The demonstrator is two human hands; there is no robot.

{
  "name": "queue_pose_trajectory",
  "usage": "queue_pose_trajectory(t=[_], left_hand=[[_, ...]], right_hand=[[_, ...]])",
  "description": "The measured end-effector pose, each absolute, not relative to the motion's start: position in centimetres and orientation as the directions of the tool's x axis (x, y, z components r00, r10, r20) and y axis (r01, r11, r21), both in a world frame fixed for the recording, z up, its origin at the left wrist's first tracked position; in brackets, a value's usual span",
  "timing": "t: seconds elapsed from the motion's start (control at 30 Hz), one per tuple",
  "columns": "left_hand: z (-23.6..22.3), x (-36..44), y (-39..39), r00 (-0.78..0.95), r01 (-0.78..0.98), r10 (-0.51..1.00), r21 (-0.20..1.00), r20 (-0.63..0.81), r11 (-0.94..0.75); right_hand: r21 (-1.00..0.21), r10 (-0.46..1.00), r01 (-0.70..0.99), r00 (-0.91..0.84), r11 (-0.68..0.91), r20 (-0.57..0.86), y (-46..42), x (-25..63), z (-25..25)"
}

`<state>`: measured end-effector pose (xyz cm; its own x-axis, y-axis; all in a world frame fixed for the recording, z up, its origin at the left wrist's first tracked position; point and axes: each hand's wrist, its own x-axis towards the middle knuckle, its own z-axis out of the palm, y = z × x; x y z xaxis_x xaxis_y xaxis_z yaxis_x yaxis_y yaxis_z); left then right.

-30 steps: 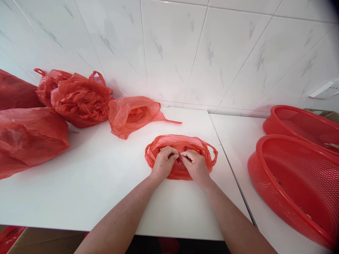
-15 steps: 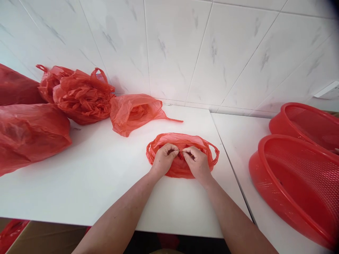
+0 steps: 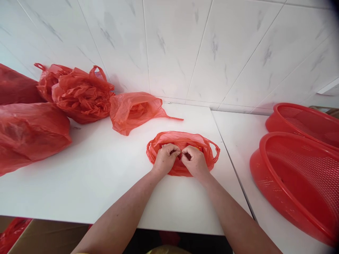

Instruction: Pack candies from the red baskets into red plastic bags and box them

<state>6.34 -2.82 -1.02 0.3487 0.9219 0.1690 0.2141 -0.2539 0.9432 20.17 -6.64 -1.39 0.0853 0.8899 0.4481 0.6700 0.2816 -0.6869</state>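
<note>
A thin red plastic bag [image 3: 182,171] lies wide open on the white table, its loop handles spread to either side. Over its mouth, my left hand [image 3: 165,157] pinches with thumb and forefinger. My right hand [image 3: 195,161] pinches the same way, and the fingertips of both hands nearly meet at a tiny reddish bit whose kind is too small to tell. Inside the bag, red packaging with a little yellow shows beside my right hand, and a pale printed patch by my left. Most of the contents are hidden by my hands.
Behind my left hand lies a slack red bag [image 3: 137,112], with a bag stuffed with crumpled plastic [image 3: 84,95] and a full bag [image 3: 31,132] farther left. Two red perforated baskets [image 3: 265,173] stand at right. A tiled wall [image 3: 174,53] closes the back; a cardboard box [image 3: 53,236] sits below.
Both hands stay pinched over the bag's mouth, with only a slight shift of the fingers. A little more of the contents shows beside each hand. The camera view has moved slightly.
</note>
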Motion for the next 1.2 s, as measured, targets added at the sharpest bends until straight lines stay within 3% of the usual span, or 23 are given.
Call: queue_pose_trajectory(t=[0.53,0.77,0.93,1.1,1.2], left_hand=[[-0.93,6.38,-2.72,0.316,-0.094,0.945,0.994,0.082,-0.055],[-0.58,6.06,-2.72,0.302,0.04,0.934,0.976,0.191,-0.212],[-0.56,6.22,-2.9,0.308,0.154,0.915,0.936,0.26,-0.318],[-0.65,6.11,-2.93,0.343,0.211,0.906,0.92,0.248,-0.331],[-0.66,6.08,-2.97,0.341,0.176,0.915,0.941,0.216,-0.288]], right_hand=[[-0.777,0.866,0.587,0.242,0.229,0.438,-7.0,19.13,-0.76],[-0.837,0.911,0.493,0.186,0.238,0.368,-7.29,19.66,-0.39],[-0.735,0.886,0.605,0.101,0.307,0.453,-7.09,19.88,-0.63],[-0.482,0.83,0.814,0.002,0.323,0.558,-6.9,19.86,-1.18],[-0.468,0.807,0.825,0.025,0.317,0.59,-6.83,19.77,-1.33]])
